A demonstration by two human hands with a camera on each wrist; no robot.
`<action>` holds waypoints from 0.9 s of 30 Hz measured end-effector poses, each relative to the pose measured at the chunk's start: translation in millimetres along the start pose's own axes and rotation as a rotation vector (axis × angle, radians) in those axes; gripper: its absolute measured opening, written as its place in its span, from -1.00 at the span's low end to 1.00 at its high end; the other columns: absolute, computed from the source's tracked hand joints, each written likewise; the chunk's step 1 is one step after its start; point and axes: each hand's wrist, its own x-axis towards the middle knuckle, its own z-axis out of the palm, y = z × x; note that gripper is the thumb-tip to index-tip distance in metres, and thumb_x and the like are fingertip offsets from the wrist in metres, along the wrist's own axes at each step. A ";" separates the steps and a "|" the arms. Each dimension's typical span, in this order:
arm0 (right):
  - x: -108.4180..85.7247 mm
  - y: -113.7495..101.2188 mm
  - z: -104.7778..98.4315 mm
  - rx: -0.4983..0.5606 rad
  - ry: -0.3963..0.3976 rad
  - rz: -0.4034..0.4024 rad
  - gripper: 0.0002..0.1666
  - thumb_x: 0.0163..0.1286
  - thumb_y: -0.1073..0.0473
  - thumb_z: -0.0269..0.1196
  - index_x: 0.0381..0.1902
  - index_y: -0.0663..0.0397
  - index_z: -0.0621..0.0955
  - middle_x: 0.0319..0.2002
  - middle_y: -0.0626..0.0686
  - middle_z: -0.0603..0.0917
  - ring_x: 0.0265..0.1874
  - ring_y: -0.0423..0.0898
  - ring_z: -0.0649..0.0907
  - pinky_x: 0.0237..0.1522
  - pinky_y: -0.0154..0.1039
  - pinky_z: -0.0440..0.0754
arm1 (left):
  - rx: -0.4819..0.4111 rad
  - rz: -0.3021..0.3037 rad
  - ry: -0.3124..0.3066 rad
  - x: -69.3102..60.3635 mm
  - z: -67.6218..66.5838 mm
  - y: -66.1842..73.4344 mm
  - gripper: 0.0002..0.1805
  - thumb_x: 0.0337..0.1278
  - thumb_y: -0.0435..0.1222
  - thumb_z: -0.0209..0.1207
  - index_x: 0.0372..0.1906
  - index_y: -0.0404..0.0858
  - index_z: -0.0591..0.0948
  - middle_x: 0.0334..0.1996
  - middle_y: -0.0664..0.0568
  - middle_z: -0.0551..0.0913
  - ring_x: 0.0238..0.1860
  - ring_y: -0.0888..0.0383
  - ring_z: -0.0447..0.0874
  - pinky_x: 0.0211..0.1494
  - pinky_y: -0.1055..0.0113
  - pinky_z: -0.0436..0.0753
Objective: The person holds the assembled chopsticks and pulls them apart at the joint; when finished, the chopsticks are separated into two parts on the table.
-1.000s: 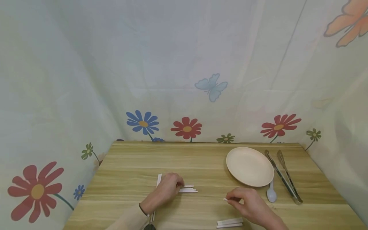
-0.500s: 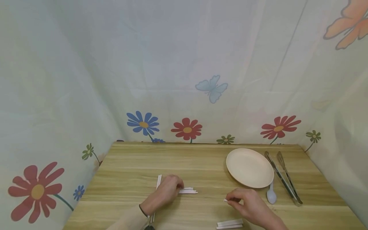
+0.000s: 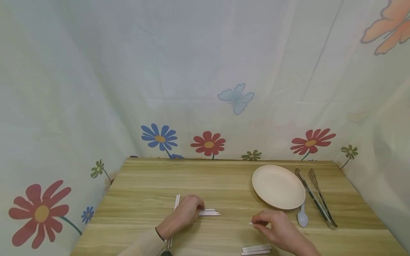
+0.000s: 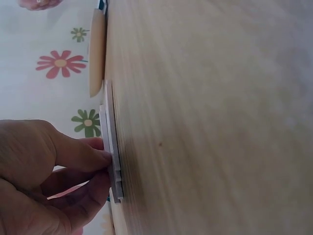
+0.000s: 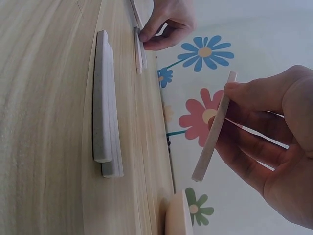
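Observation:
My left hand (image 3: 189,210) is at a small bundle of white sticks (image 3: 209,212) lying on the table; in the left wrist view its thumb and fingertips pinch the sticks (image 4: 111,132). Raised off the table, my right hand (image 3: 278,227) pinches one short white stick (image 5: 215,127) between thumb and fingers, seen nearly end-on from the head. Below that hand, a few short white sticks (image 3: 256,248) lie side by side near the front edge. Longer white sticks (image 3: 177,201) run front to back, partly hidden under my left wrist.
A round cream plate (image 3: 278,186) stands at the back right of the wooden table (image 3: 153,177). A pale spoon (image 3: 302,216) lies beside it, partly hidden by the plate, and metal tongs (image 3: 317,197) lie further right. A dark object (image 3: 166,253) shows at the bottom edge.
The head view has shifted very slightly since the earliest frame. Both hands stay nearly in place, and nothing is taken up or let go.

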 end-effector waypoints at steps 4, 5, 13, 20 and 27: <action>-0.8 0.1 0.0 0.004 -0.001 -0.007 -0.69 0.12 0.35 0.41 -0.32 -0.23 0.67 -0.39 -0.23 0.70 -0.41 -0.44 0.61 -0.38 -0.59 0.54 | 0.004 -0.019 -0.013 0.2 0.5 0.2 -0.80 -0.13 -0.51 0.25 -0.49 -0.13 0.73 -0.48 0.14 0.71 -0.39 0.23 0.65 -0.30 0.36 0.63; -0.9 -0.1 -0.1 0.008 -0.005 -0.002 -0.70 0.13 0.35 0.41 -0.32 -0.23 0.67 -0.39 -0.22 0.71 -0.41 -0.44 0.62 -0.38 -0.58 0.54 | 0.003 -0.025 -0.017 0.2 0.3 0.6 -0.80 -0.13 -0.51 0.25 -0.49 -0.14 0.73 -0.47 0.14 0.71 -0.39 0.23 0.65 -0.30 0.36 0.63; -1.2 -0.3 -0.2 0.023 -0.028 0.023 -0.71 0.11 0.37 0.41 -0.33 -0.18 0.68 -0.38 -0.20 0.71 -0.40 -0.45 0.61 -0.39 -0.56 0.56 | -0.007 -0.049 -0.051 -0.2 -2.0 2.7 -0.79 -0.10 -0.51 0.23 -0.43 -0.18 0.77 -0.40 0.08 0.76 -0.34 0.18 0.71 -0.29 0.36 0.66; -1.6 0.3 1.2 0.047 -0.039 -0.013 -0.75 0.08 0.40 0.41 -0.34 -0.06 0.69 -0.38 -0.19 0.72 -0.38 -0.43 0.62 -0.37 -0.56 0.57 | 0.008 -0.024 -0.039 -1.6 -0.1 1.6 -0.80 -0.10 -0.52 0.22 -0.42 -0.21 0.78 -0.42 0.05 0.76 -0.33 0.15 0.72 -0.28 0.34 0.67; -1.6 0.1 1.8 0.035 -0.055 -0.049 -0.77 0.08 0.40 0.41 -0.34 -0.03 0.70 -0.39 -0.18 0.73 -0.37 -0.42 0.61 -0.35 -0.58 0.54 | -0.014 -0.020 -0.025 -3.7 -3.9 2.9 -0.81 -0.07 -0.52 0.22 -0.41 -0.23 0.77 -0.44 0.04 0.74 -0.34 0.16 0.71 -0.28 0.37 0.67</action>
